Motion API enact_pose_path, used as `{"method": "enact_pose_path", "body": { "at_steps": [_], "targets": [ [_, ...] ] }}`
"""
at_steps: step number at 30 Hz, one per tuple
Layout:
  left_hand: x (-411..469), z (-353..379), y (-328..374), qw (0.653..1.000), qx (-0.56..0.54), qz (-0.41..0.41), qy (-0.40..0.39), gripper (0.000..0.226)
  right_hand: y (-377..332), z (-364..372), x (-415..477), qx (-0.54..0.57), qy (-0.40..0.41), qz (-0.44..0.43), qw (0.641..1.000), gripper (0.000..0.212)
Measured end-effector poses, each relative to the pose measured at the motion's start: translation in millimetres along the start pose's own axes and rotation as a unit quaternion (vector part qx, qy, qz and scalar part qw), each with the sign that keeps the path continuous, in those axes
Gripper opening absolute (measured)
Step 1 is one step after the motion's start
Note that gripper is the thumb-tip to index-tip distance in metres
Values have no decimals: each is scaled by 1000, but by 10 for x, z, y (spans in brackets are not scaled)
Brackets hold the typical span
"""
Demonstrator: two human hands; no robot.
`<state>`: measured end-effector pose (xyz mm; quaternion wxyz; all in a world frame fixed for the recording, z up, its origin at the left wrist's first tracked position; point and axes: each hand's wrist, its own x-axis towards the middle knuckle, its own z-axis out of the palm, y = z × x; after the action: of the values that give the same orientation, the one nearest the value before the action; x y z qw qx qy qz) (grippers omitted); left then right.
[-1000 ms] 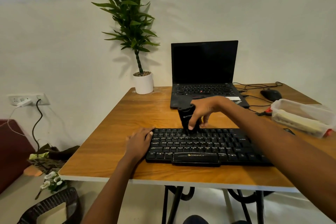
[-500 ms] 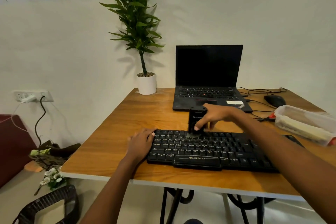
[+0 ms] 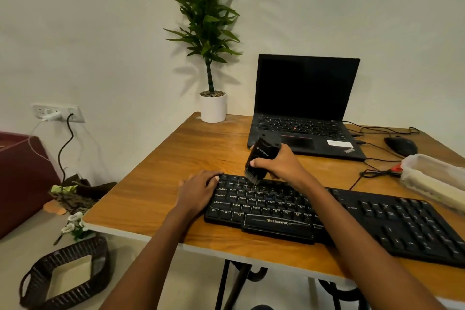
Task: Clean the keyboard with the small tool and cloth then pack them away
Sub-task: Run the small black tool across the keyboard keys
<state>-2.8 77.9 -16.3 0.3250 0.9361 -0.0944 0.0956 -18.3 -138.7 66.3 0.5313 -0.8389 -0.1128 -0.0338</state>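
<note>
Right hand (image 3: 284,166) grips small black brush tool (image 3: 263,152) on long black keyboard (image 3: 377,214), top-left; unbrushed keys run rightward; flat left hand (image 3: 198,190) rests beside.

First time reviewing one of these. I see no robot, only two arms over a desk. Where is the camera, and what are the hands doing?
There is no machine: a person works bare-handed, and one wide camera on their head looks forward and down, so both arms enter from below. The right hand grips a small black brush, bristles down at the top key rows of the black keyboard. The left hand lies flat on the keyboard's left end, probably steadying it. Also on the wooden table: an open laptop with a dark screen, a potted plant, a mouse and a clear plastic box. A woven basket sits on the floor.
</note>
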Motion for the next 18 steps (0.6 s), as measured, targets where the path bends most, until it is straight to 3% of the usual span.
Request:
{"method": "enact_pose_path", "body": {
  "at_steps": [2,10,14,18],
  "targets": [
    [28,21,-23,1000,1,-2,-3,34,-9,60,71,-6,-23,-15,1000,17],
    [180,30,-39,1000,-14,-19,-4,29,40,113,226,-50,-92,-50,993,29],
    [230,33,-44,999,-42,-24,-13,47,58,-44,251,-47,-142,-10,989,26],
    [226,28,-18,999,-41,-12,-4,30,61,-23,244,-72,-130,-27,989,23]
  ]
}}
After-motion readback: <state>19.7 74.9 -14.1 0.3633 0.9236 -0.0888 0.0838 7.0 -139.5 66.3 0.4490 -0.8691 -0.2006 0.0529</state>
